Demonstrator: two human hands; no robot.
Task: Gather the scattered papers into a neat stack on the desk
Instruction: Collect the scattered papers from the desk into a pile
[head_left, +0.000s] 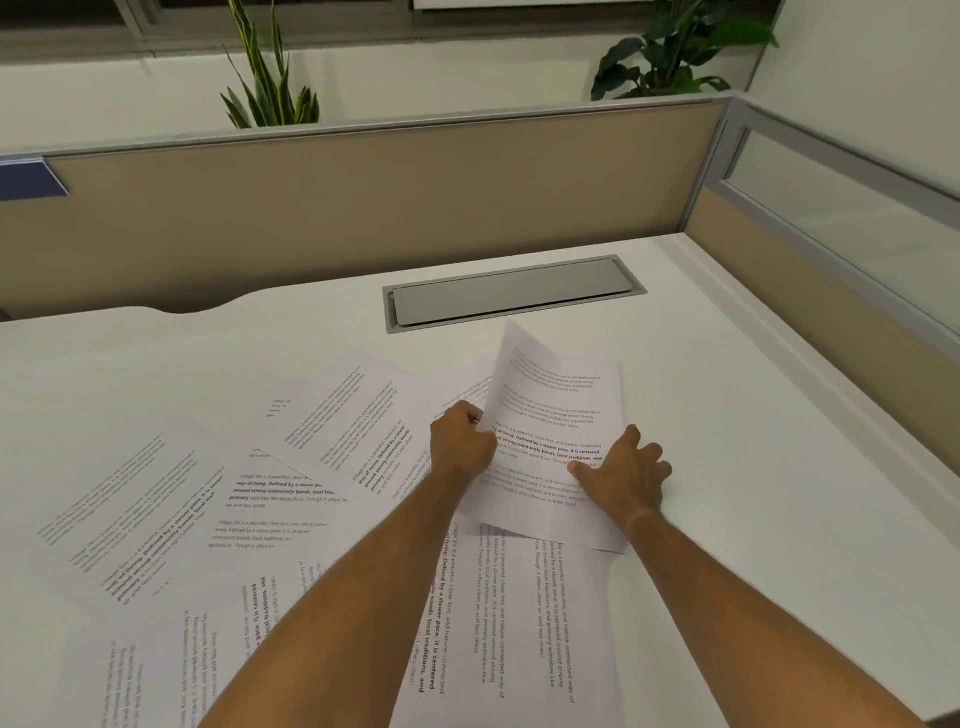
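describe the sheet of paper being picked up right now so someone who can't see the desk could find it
Start at the grey cable hatch set into the white desk; the sheet lies just in front of it. It is the only page curling up off the surface, its left edge gripped by the left hand, the right hand on its right side.

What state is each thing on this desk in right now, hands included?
Left hand: grips the lifted sheet's left edge.
Right hand: fingers spread, on the sheet's right side.
Lifted sheet: raised and curled at its left edge.
Scattered papers: flat, overlapping, at mixed angles, not stacked.
Cable hatch: lid closed.
Desk: bare on the right.
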